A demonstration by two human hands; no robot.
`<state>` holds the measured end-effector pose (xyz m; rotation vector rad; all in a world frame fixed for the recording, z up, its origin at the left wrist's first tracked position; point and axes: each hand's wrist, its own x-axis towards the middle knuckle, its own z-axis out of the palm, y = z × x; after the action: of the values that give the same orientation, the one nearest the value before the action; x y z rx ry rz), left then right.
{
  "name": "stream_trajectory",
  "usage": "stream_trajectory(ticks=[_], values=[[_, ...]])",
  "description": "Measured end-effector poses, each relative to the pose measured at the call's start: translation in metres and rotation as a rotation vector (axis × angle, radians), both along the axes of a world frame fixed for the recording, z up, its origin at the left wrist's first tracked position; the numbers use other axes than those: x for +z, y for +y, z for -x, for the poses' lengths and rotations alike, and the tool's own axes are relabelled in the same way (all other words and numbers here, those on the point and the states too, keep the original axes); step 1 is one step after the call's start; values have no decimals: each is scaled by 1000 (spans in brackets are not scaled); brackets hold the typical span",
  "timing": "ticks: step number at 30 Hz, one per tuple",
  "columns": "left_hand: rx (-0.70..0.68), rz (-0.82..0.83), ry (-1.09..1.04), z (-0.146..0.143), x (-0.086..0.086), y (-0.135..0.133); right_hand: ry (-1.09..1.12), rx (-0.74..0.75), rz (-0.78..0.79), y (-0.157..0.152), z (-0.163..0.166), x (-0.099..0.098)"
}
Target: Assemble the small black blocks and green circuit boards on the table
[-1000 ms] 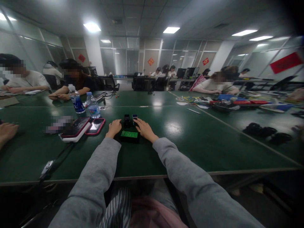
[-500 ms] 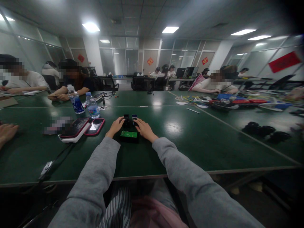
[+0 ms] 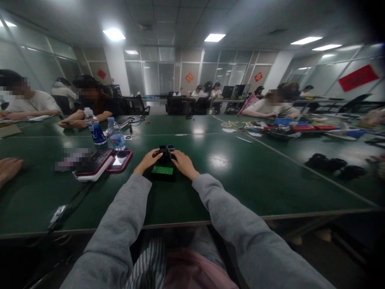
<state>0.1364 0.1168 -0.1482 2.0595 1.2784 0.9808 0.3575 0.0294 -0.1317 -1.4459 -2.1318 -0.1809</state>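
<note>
My left hand [image 3: 147, 160] grips a small black block [image 3: 163, 148] from its left side. With thumb and fingers, my right hand [image 3: 182, 162] holds a second small dark block [image 3: 170, 147] that has a bluish top with a pale rim. The two blocks stand side by side with hardly any gap; whether they touch, I cannot tell. Just on my side of them, between my wrists, a green circuit board [image 3: 163, 170] lies on something black on the green table [image 3: 240, 184]. My fingers hide the lower parts of both blocks.
To the left are two plastic bottles [image 3: 116, 135], a red-rimmed phone [image 3: 119, 161] and a larger device on a white pack [image 3: 95, 171]. Black objects [image 3: 326, 163] and a pile of tools [image 3: 300, 127] lie right. Another person's hand [image 3: 10, 168] rests at the left edge.
My left hand has moved slightly right with the black block, bringing it close against the block in my right hand. My right hand has stayed almost still.
</note>
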Motion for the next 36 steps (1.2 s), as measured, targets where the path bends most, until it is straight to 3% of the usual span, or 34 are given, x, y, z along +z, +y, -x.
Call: stream_trajectory(ticks=[14,20,25,28,36], values=[[-80,23,-37,-2,7,-9,5,-48,-25,1,-1,1],[13,20,-73,2,9,-3,18,-154,-10,4,-2,-2],[182,-93,299,7,2,-7,44,-195,-8,4,-3,-3],[181,-91,550,7,-7,-8,60,-179,-6,4,-3,-3],[142,-86,646,10,-18,4,161,-198,20,9,-6,-8]])
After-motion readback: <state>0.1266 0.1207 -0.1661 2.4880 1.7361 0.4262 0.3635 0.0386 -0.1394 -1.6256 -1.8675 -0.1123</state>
